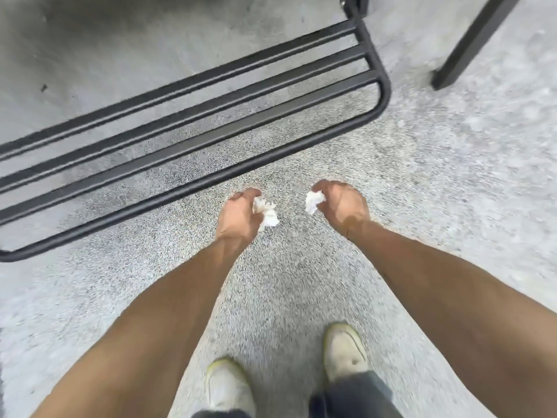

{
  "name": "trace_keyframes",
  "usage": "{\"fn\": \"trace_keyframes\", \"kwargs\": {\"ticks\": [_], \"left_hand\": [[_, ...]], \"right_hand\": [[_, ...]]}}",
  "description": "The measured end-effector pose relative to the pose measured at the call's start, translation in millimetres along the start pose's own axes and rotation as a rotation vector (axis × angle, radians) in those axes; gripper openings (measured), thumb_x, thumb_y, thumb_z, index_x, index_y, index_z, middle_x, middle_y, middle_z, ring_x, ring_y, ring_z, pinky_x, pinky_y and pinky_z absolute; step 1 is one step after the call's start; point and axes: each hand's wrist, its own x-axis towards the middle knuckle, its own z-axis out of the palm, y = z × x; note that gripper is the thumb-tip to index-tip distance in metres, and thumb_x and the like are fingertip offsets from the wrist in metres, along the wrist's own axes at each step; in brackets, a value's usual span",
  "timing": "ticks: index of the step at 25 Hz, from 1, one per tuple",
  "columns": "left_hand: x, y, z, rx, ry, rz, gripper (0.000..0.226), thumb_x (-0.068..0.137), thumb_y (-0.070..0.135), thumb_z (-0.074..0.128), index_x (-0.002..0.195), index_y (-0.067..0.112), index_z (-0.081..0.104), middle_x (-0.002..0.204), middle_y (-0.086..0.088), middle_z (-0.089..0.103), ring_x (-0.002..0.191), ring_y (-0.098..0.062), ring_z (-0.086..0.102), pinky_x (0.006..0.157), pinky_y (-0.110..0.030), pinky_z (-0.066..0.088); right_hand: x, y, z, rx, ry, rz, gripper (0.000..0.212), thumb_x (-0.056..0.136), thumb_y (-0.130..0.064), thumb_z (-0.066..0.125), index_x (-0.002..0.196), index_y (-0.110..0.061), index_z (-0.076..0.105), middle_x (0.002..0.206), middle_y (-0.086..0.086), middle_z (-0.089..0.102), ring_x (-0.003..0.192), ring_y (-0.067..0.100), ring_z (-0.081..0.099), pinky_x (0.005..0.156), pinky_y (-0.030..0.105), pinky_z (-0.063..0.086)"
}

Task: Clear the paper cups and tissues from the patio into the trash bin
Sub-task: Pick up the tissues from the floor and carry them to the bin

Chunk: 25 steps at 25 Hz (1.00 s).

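A black metal frame of parallel bars with a rounded corner lies low across the upper left, just ahead of both hands and closest to the left one. A separate dark metal leg slants down at the upper right, well apart from the hands. Below everything runs a speckled grey concrete floor. At the bottom edge stand two pale, worn shoes under dark trouser cuffs. No brand, label or writing can be read anywhere.

The left hand reaches down with its fingers curled around a crumpled white tissue, which sticks out on the hand's inner side, by the thumb. The right hand is likewise curled, gripping a second crumpled tissue that shows at its inner edge. The two wads face each other across a narrow gap of floor, both held above the ground in front of the shoes.
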Motion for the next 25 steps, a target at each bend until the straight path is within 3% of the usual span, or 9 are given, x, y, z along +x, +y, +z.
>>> {"fn": "trace_keyframes", "kwargs": {"ticks": [3, 6, 9, 12, 16, 20, 25], "left_hand": [[-60.3, 48.0, -51.6, 0.036, -0.052, 0.035, 0.051, 0.087, 0.004, 0.062, 0.132, 0.026, 0.049, 0.114, -0.006, 0.062, 0.07, -0.014, 0.065, 0.04, -0.018, 0.045], [-118.7, 115.5, -116.3, 0.037, -0.081, 0.09, 0.042, 0.089, 0.004, 0.058, 0.126, 0.021, 0.047, 0.099, -0.006, 0.062, 0.061, -0.019, 0.065, 0.042, -0.028, 0.048], [-176.0, 194.6, -185.6, 0.075, -0.048, 0.151, 0.034, 0.089, 0.006, 0.059, 0.119, 0.016, 0.047, 0.09, -0.007, 0.065, 0.06, -0.018, 0.063, 0.042, -0.026, 0.044], [-242.9, 281.2, -255.5, 0.092, -0.059, 0.195, 0.018, 0.093, 0.016, 0.059, 0.11, 0.019, 0.053, 0.086, -0.004, 0.068, 0.061, -0.016, 0.064, 0.046, -0.028, 0.048], [-318.7, 377.6, -326.6, 0.037, -0.049, 0.348, 0.011, 0.09, 0.019, 0.061, 0.1, 0.022, 0.06, 0.084, 0.0, 0.071, 0.073, -0.019, 0.067, 0.064, -0.035, 0.056], [-385.5, 460.3, -362.9, -0.012, -0.039, 0.562, 0.012, 0.083, 0.015, 0.063, 0.086, 0.026, 0.06, 0.076, 0.006, 0.065, 0.067, -0.011, 0.058, 0.055, -0.026, 0.039], [-471.5, 542.3, -361.6, -0.107, -0.221, 0.891, 0.016, 0.078, 0.006, 0.066, 0.083, 0.021, 0.062, 0.064, 0.004, 0.067, 0.05, 0.0, 0.061, 0.048, -0.015, 0.04]], "right_hand": [[-64.2, -0.9, -73.5, 0.081, -0.004, 0.075, 0.028, 0.09, -0.018, 0.056, 0.118, -0.021, 0.061, 0.115, 0.006, 0.064, 0.106, 0.027, 0.058, 0.086, 0.032, 0.044], [-132.1, -0.4, -162.9, 0.281, 0.059, 0.226, 0.019, 0.087, -0.016, 0.059, 0.104, -0.012, 0.066, 0.106, 0.006, 0.067, 0.097, 0.025, 0.062, 0.069, 0.019, 0.044], [-202.1, -12.6, -265.0, 0.322, 0.166, 0.256, 0.019, 0.086, -0.018, 0.063, 0.104, -0.022, 0.067, 0.097, 0.0, 0.067, 0.084, 0.018, 0.061, 0.061, 0.023, 0.04], [-274.8, -21.7, -371.4, 0.338, 0.263, 0.307, 0.023, 0.085, -0.024, 0.063, 0.107, -0.03, 0.066, 0.094, -0.002, 0.066, 0.096, 0.018, 0.056, 0.07, 0.031, 0.047], [-356.7, -31.8, -484.6, 0.375, 0.431, 0.334, 0.023, 0.085, -0.028, 0.065, 0.107, -0.032, 0.065, 0.096, -0.003, 0.067, 0.1, 0.015, 0.054, 0.069, 0.031, 0.04], [-446.6, -35.7, -558.3, 0.415, 0.608, 0.409, 0.022, 0.083, -0.03, 0.066, 0.105, -0.031, 0.066, 0.097, -0.005, 0.069, 0.095, 0.016, 0.06, 0.076, 0.032, 0.047], [-576.5, -16.4, -592.3, 0.44, 0.904, 0.597, 0.018, 0.077, -0.035, 0.071, 0.095, -0.037, 0.068, 0.085, -0.01, 0.067, 0.08, 0.01, 0.06, 0.066, 0.028, 0.042]]}}
